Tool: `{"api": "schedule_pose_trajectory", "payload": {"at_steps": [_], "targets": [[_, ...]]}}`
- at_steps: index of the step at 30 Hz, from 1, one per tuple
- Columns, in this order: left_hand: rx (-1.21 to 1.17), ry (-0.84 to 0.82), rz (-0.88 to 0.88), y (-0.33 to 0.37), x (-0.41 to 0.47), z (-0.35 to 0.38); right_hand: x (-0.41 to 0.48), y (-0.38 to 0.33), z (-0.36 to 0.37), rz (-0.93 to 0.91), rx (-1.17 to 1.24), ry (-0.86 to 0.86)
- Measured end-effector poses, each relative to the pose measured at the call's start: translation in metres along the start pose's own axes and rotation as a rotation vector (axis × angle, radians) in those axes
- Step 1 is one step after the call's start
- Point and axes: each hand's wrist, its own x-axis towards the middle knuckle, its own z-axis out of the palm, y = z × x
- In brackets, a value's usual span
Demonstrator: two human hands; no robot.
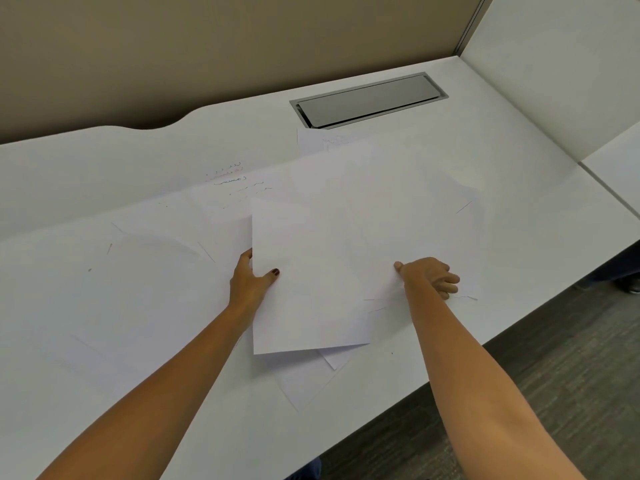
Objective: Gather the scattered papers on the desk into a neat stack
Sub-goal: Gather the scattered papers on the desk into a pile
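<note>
Several white paper sheets lie overlapping on the white desk. A blank top sheet sits in the middle, its left edge pinched by my left hand, thumb on top and fingers underneath. My right hand presses on the overlapping sheets at the right, thumb pointing left and fingers curled at the paper's edge. A sheet with handwriting pokes out behind. More sheets spread to the left, and one corner sticks out below the top sheet.
A grey metal cable hatch is set into the desk at the back. A beige partition stands behind the desk and a white panel on the right. The desk's front edge runs diagonally at lower right, above grey floor.
</note>
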Motion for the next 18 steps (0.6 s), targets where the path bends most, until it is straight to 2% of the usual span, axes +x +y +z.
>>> {"api": "schedule_pose_trajectory", "payload": {"at_steps": [2, 6, 9, 12, 16, 18], "targets": [[-0.009, 0.001, -0.005, 0.0, 0.001, -0.001, -0.007, 0.003, 0.001, 0.005, -0.125, 0.096], [-0.011, 0.018, -0.007, 0.001, 0.004, -0.005, -0.023, 0.023, 0.008, -0.162, -0.28, 0.156], [0.003, 0.023, 0.002, 0.002, 0.007, -0.007, -0.046, 0.036, 0.018, -0.387, -0.199, 0.227], [0.021, 0.016, 0.002, 0.001, 0.007, -0.01, -0.081, 0.035, 0.036, -0.556, -0.11, 0.131], [0.073, 0.033, -0.021, -0.005, 0.006, -0.016, -0.095, 0.021, 0.051, -0.467, -0.354, -0.029], [0.072, 0.032, -0.032, -0.008, 0.008, -0.02, -0.086, 0.018, 0.053, -0.45, -0.372, -0.078]]}}
